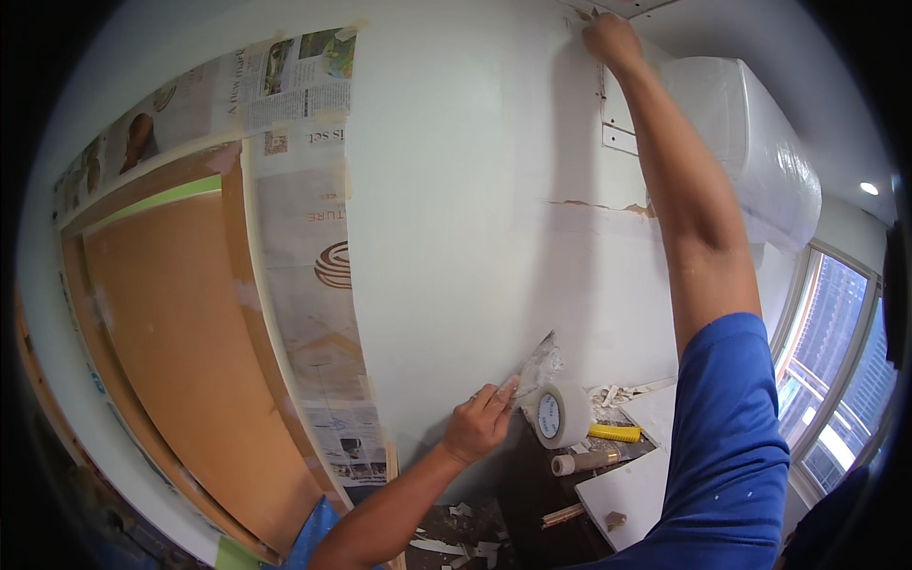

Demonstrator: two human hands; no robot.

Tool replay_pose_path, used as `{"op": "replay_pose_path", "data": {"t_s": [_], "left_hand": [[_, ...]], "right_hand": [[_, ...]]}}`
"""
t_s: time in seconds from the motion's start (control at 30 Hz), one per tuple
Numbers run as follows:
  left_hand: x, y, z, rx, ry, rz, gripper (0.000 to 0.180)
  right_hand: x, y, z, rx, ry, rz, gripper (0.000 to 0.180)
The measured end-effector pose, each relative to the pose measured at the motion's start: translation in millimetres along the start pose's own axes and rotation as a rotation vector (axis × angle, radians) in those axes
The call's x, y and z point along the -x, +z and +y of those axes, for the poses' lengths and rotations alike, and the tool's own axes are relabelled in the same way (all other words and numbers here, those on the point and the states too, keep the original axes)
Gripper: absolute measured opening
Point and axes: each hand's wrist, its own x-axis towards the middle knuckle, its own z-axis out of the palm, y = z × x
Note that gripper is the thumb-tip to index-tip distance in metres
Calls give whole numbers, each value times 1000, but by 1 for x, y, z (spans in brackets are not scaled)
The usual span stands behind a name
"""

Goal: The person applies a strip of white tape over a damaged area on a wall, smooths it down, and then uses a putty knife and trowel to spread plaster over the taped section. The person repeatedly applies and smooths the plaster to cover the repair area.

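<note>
The strip of white tape (597, 123) runs down the white wall (446, 190) from about one o'clock, where my right hand (611, 38) presses its top end near the ceiling line; from this angle I cannot tell whether those fingers are spread or pinched. At six o'clock my left hand (480, 423) is closed around the handle of a putty knife (537, 366), index finger laid along it, blade tilted against the wall. The tape roll (560, 415) hangs just beside that blade, at four o'clock from my knuckles.

Risks as I judge them: with my arm stretched this far, the top end could slip and the strip would sag or go on crooked over the crack (598, 204). The roll's weight could drag it loose. Behind, at two o'clock, the plastic-wrapped air conditioner (750, 142) sits near my elbow. The newspaper masking (309, 237) at nine o'clock lies well apart.
</note>
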Motion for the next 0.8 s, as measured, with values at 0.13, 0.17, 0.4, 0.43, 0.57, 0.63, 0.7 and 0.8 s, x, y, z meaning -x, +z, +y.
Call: {"op": "replay_pose_path", "data": {"t_s": [0.13,0.17,0.4,0.43,0.57,0.63,0.7,0.8], "left_hand": [[4,-1,-5,-13,12,-6,49],[6,-1,-6,-15,5,-7,49],[7,2,-3,31,-59,-94,52],[8,3,-4,38,-70,-109,55],[11,0,-6,33,-59,-78,53],[9,-1,-7,21,-34,-44,53],[8,-2,-7,17,-70,-78,50],[4,-6,-9,-21,-69,-40,47]], "right_hand": [[-3,10,-64,-138,109,11,34],[-7,11,-80,-145,116,11,35],[-12,27,-172,-55,26,175,36],[-10,26,-186,-61,3,182,36],[7,7,-236,-111,-89,129,35],[8,-2,-248,-181,-154,156,34],[7,-13,-254,-300,-171,88,33],[34,-37,-254,-461,-145,122,33]]}}
